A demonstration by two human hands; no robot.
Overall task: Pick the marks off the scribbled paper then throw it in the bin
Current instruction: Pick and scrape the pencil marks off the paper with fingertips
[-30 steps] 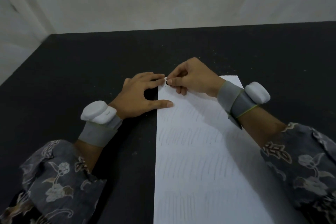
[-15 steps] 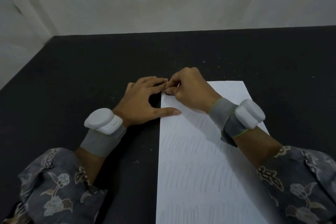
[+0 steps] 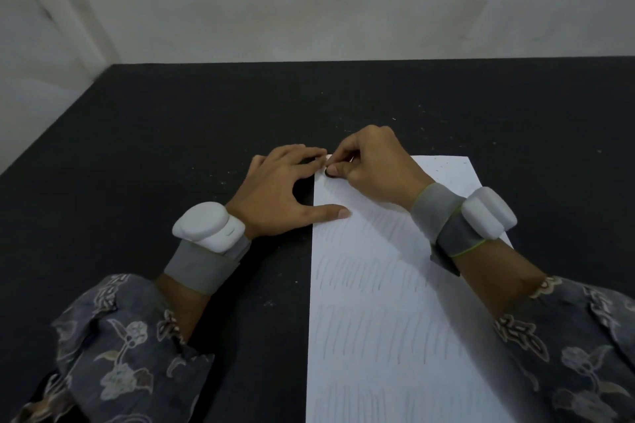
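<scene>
Paper [image 3: 395, 285] edge under left hand [image 3: 278, 196]

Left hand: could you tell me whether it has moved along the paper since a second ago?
No. The left hand still presses its thumb across the scribbled paper's left edge, just below the far-left corner; only the view shifted.

Single view, head-worn wide-angle camera. Looks forward and steeply down onto the black counter [image 3: 171, 148] from close above. Both forearms enter from the bottom corners. Pale wall [image 3: 343, 0] fills the upper third; straight edges bow slightly toward the frame borders.
</scene>
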